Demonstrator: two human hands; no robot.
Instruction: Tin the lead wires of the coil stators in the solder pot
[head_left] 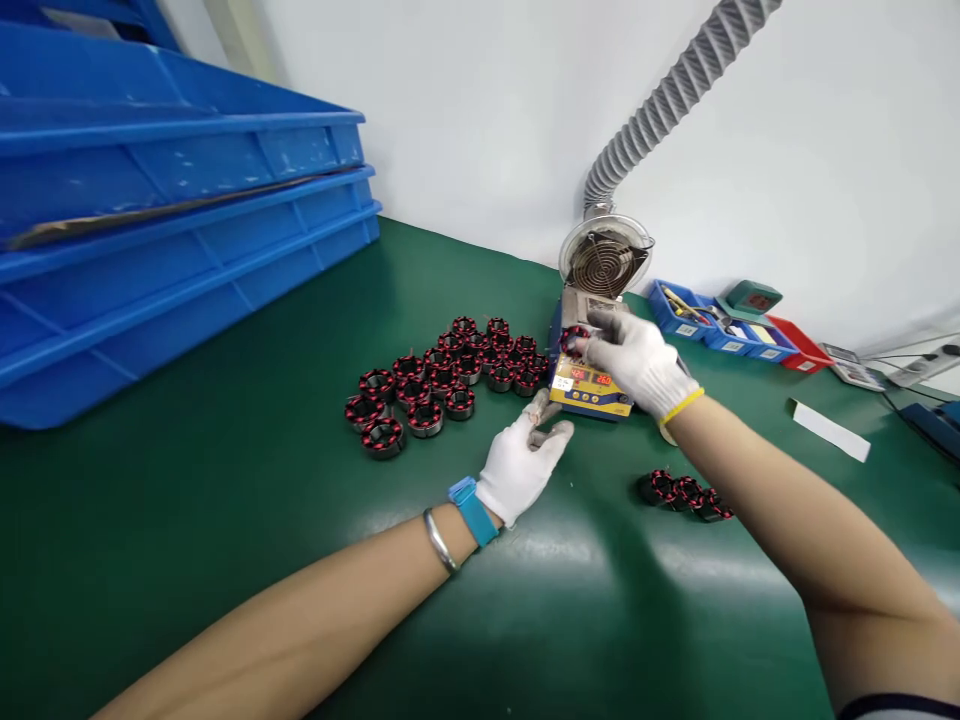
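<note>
My right hand (630,355), in a white glove with a yellow cuff edge, grips a motor stator (574,340), a dark ring with red-and-black windings. It holds the stator over the top of a yellow-and-blue unit (591,395) with red digits, which looks like a solder pot. My left hand (525,455), also gloved, is by the unit's front left corner with fingers apart and nothing visible in them. Whether its fingertips touch the unit I cannot tell. Several similar stators (426,418) stand grouped on the green table left of the unit. Further stators (686,492) sit below my right forearm.
A ribbed grey hose (682,88) comes down to a round fan hood (604,262) behind the unit. Stacked blue crates (187,200) rise at the left. Blue bins (679,312), a red bin (802,345) and a white strip (831,430) are at the right.
</note>
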